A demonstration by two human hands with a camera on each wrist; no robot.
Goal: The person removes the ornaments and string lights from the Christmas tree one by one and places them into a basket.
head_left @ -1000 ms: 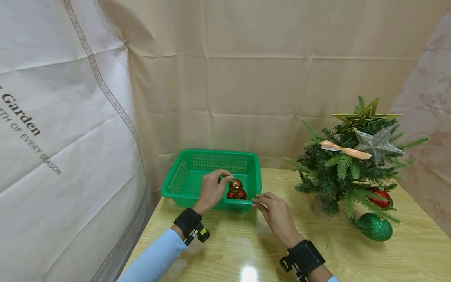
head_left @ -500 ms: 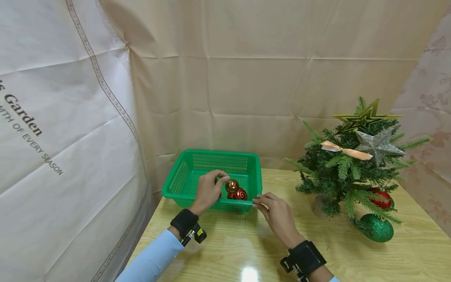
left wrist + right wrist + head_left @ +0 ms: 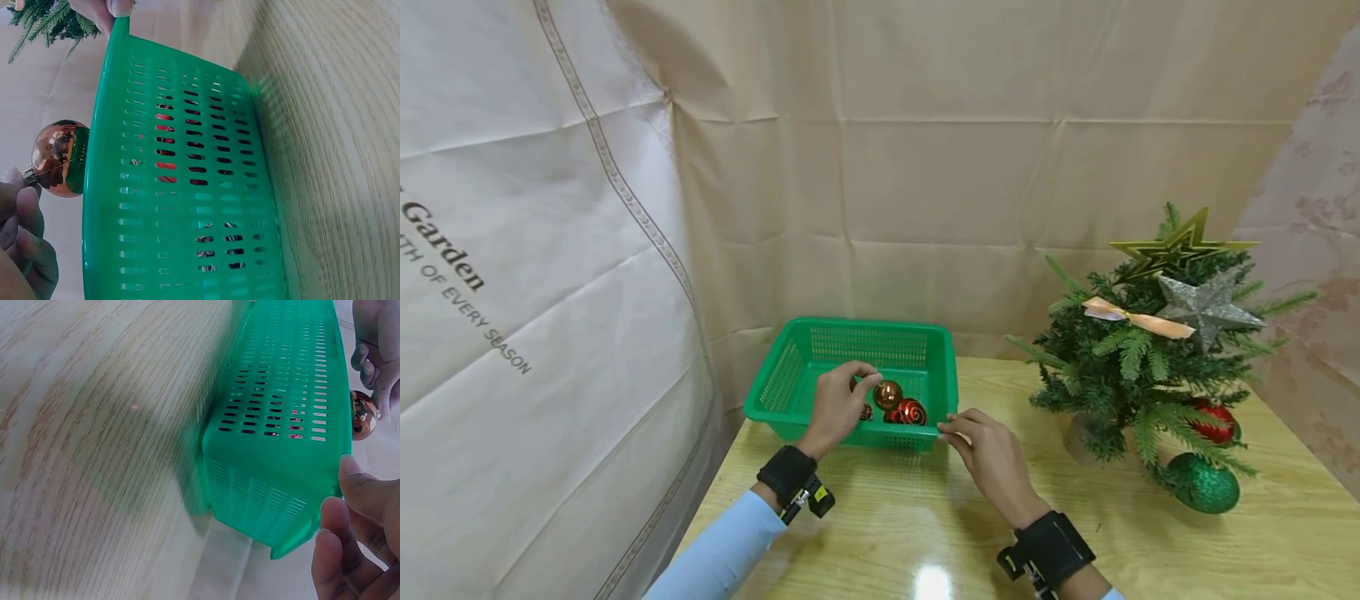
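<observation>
Two baubles in green basket | left hand pinches copper bauble | right hand pinches rim

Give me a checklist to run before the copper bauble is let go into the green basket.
1. Left hand pinches the copper bauble by its cap: ok.
2. Bauble is over the green basket, inside its rim: ok.
3. Right hand steadies the basket's near right corner: ok.
4. Basket sits flat on the wooden table: ok.
5. Free floor space beside the red swirl bauble: ok, the left part is bare.
6. Bauble's hanging loop is clear of the fingers: cannot tell.
</observation>
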